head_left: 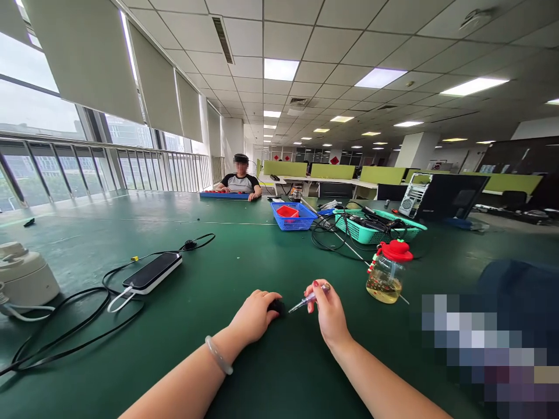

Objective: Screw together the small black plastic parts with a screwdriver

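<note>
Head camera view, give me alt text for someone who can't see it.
A person's right hand holds a screwdriver-like tool pointed toward a small black object held in the left hand, over a green table. A red-lidded jar stands to the right; beyond are a blue basket, a teal basket and another person.

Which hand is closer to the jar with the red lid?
Right. The right hand is just left of the jar; the left hand is farther left.

Small black rounded object (276,306), partly hidden; gripped by the left hand (254,314). Slim screwdriver-like tool (302,302), translucent purplish handle, thin grey shaft; held aslant in the right hand (328,311), tip down near the object.
</note>
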The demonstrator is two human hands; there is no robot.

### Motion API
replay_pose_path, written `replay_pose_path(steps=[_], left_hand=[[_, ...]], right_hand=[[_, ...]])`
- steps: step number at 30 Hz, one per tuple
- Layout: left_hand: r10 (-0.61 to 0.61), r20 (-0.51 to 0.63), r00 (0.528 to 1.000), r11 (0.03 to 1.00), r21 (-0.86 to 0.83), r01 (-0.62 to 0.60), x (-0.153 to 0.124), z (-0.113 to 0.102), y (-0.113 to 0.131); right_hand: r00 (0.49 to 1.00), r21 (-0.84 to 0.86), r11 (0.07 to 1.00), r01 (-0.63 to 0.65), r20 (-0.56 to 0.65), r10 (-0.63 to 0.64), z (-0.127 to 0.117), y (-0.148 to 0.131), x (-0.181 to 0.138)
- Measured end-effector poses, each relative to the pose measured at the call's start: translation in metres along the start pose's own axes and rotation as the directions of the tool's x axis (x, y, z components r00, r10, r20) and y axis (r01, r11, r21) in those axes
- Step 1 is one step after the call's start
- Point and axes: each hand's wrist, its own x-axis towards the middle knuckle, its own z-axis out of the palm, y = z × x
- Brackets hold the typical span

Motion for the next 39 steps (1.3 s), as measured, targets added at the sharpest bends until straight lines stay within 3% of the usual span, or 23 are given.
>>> replay_pose_path(steps=[6,13,23,31,34,39], left_hand=[[-0.103,0.011,0.995,0.983,-0.153,0.104,0.003,0.002,-0.009],[-0.071,-0.038,0.997,0.99,-0.126,0.065,-0.002,0.001,-0.013],[-0.067,-0.068,0.995,0.993,-0.102,0.06,-0.006,-0.001,-0.014],[-0.075,-0.076,0.994,0.993,-0.102,0.067,-0.002,0.0,-0.014],[-0.083,-0.083,0.993,0.993,-0.097,0.075,0.0,0.001,-0.014],[-0.081,-0.108,0.991,0.995,-0.074,0.074,0.0,0.002,-0.016]], right_hand=[[0.97,-0.225,0.96,0.164,0.216,-0.115,0.004,-0.015,-0.017],[0.823,-0.321,0.81,0.491,0.478,-0.309,0.011,-0.03,-0.027],[0.771,-0.323,0.754,0.572,0.525,-0.36,0.012,-0.032,-0.028],[0.7,-0.34,0.661,0.669,0.587,-0.407,0.013,-0.032,-0.028],[0.656,-0.34,0.612,0.714,0.63,-0.415,0.013,-0.035,-0.027],[0.541,-0.327,0.492,0.807,0.743,-0.394,0.018,-0.038,-0.029]])
